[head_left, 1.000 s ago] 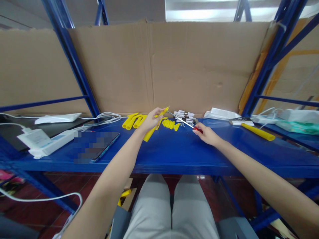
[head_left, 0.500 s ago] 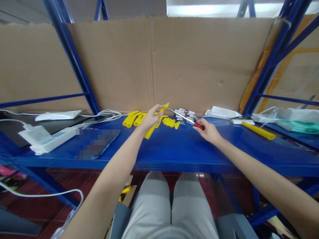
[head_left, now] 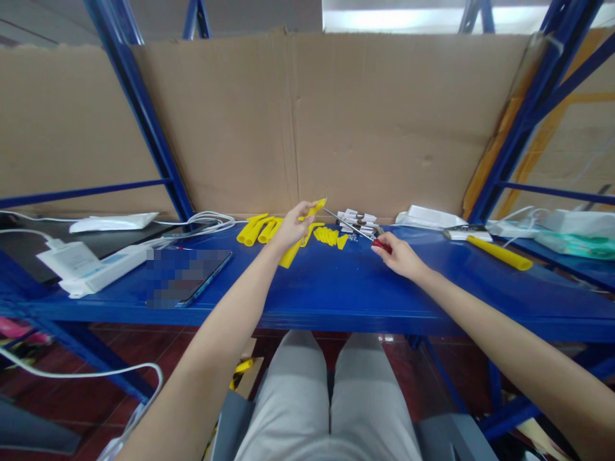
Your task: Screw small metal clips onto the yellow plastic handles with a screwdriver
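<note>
In the middle of the table, my left hand (head_left: 293, 225) is closed around a yellow tube (head_left: 317, 207), whose top end sticks out past the fingers. More yellow (head_left: 289, 256) shows below the hand; I cannot tell whether it is the same tube. My right hand (head_left: 398, 253) is wrapped round the red handle of a screwdriver (head_left: 356, 230). Its long metal shaft points left and up, the tip close to the tube's top end. Several yellow tubes (head_left: 250, 232) lie left of my left hand. Small yellow pieces (head_left: 329, 235) lie between the hands.
Behind the screwdriver sit bundled white pieces (head_left: 358, 221) with dark bands. A tablet-like device (head_left: 204, 278) and a white power strip (head_left: 108, 269) occupy the left. At right lie a longer yellow tube (head_left: 500, 253) and a white packet (head_left: 427, 216). Cardboard (head_left: 360, 128) stands behind.
My right hand has shifted slightly left, and the screwdriver's shaft now looks thinner and sharper. My left hand and the yellow tube have hardly moved.
</note>
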`<move>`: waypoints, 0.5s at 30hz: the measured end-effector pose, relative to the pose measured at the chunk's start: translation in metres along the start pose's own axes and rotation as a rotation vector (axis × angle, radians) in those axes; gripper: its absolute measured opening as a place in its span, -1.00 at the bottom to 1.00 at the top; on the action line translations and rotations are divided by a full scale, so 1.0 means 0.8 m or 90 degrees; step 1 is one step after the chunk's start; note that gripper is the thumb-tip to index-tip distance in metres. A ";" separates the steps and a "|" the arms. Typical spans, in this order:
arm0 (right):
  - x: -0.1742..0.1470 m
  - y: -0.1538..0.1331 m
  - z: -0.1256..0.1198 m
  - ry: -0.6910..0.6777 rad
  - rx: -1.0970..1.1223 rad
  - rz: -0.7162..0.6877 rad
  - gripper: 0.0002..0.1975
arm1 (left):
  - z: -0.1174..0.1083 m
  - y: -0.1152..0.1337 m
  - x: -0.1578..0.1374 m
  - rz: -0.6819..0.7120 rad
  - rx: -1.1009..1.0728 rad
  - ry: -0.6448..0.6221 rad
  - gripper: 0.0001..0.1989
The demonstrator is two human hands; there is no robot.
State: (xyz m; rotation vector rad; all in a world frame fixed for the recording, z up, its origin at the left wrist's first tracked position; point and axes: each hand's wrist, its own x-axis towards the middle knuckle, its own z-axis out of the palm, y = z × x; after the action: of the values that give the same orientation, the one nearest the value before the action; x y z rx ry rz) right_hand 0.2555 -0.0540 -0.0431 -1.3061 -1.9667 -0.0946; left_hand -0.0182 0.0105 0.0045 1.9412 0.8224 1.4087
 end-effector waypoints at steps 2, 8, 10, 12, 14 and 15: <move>0.000 0.001 0.001 0.001 0.012 0.003 -0.83 | 0.000 -0.002 0.001 0.013 0.014 -0.001 -0.78; 0.003 -0.005 0.000 -0.038 -0.002 -0.027 -0.79 | -0.003 -0.008 0.003 0.030 0.052 0.011 -0.74; 0.004 -0.004 -0.001 -0.035 -0.009 -0.023 -0.80 | -0.004 -0.008 0.004 0.050 0.069 0.014 -0.74; 0.004 -0.002 -0.003 -0.019 -0.004 -0.011 -0.83 | -0.005 -0.008 0.004 0.070 0.088 0.017 -0.73; 0.003 0.000 -0.004 -0.006 0.007 -0.004 -0.84 | -0.005 -0.008 0.003 0.079 0.103 0.019 -0.73; 0.003 0.001 -0.004 -0.002 0.014 -0.004 -0.84 | -0.005 -0.008 0.003 0.080 0.107 0.019 -0.72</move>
State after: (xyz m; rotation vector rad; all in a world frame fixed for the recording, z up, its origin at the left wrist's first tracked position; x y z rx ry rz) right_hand 0.2576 -0.0536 -0.0397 -1.2872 -1.9697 -0.0732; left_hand -0.0224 0.0168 0.0021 2.1366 0.8707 1.4865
